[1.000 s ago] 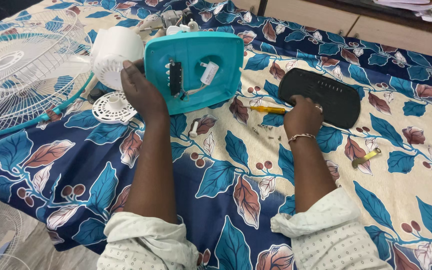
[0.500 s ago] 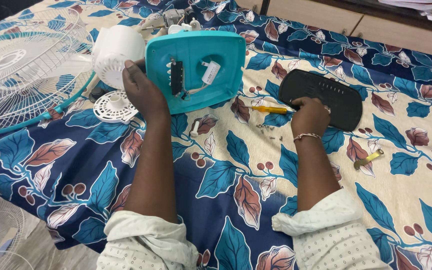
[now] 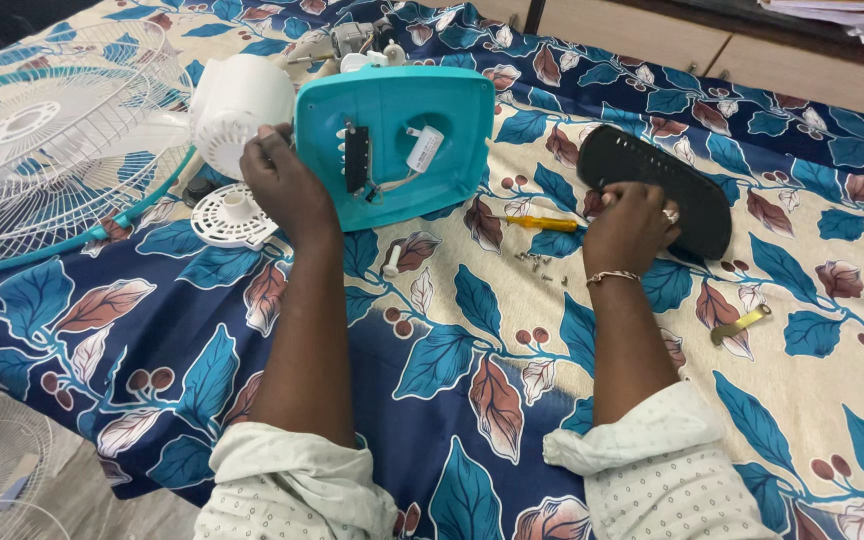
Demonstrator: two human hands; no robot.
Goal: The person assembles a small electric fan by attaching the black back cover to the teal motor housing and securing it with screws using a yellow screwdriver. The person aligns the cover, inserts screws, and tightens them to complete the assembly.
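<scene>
Presently on the counter, under a blue leaf-print cloth (image 3: 472, 400): parts of a dismantled fan.

Item: turquoise base housing (image 3: 397, 140), stood on edge with its open underside facing the camera; a black switch block and a white capacitor with wires show inside. The left hand (image 3: 287, 185) is closed around its left edge, holding it upright.

Item: black bottom plate (image 3: 667, 185), lying to the right of the housing, near edge tilted up off the cloth. The right hand (image 3: 632, 228) is closed on that near edge, lifting it.

Item: yellow-handled screwdriver (image 3: 542, 223), flat on the cloth between housing and plate, just beside the right hand.

Item: loose screws (image 3: 540, 265), scattered just below the screwdriver.

Item: wire fan guard (image 3: 47, 140), far left; white motor cover (image 3: 237, 100) beside it.

Handling note, as a judgement: lift the plate clear without sweeping the screws, and keep the housing steady so its wires stay slack.
</scene>
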